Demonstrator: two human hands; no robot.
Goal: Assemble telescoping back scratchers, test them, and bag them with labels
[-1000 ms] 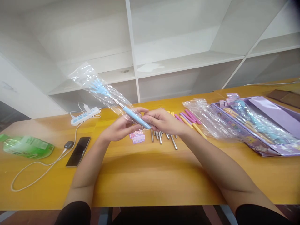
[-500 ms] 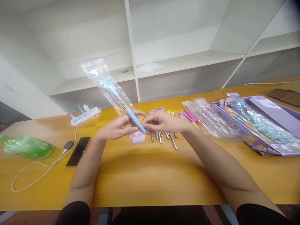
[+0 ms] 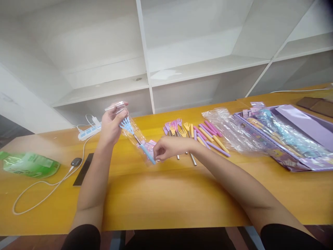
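A light-blue back scratcher (image 3: 147,152) with a hand-shaped head lies slanted inside a clear plastic bag (image 3: 137,131). My left hand (image 3: 112,122) grips the top of this bag, its thumb beside the blue head. At the handle's lower end is my right hand (image 3: 168,147), fingers curled together; what they pinch, if anything, is hidden. Pink printed cards (image 3: 151,143) show behind the bag, next to my right fingers. Beyond that hand, several purple, pink and yellow scratcher heads (image 3: 173,127) on metal rods lie on the table, partly covered by my right wrist.
Coloured handle tubes (image 3: 208,133) lie right of the heads, then a stack of clear bags (image 3: 226,128). A purple box (image 3: 281,158) holds bagged scratchers. On the left are a green bottle (image 3: 31,164), a phone (image 3: 83,170), a cable and a power strip (image 3: 90,132). Shelves (image 3: 208,69) stand behind.
My left hand has moved from the handle up to the bag's top. The bagged scratcher has come down toward the table. My right hand has shifted slightly down and left, its fingers still curled.
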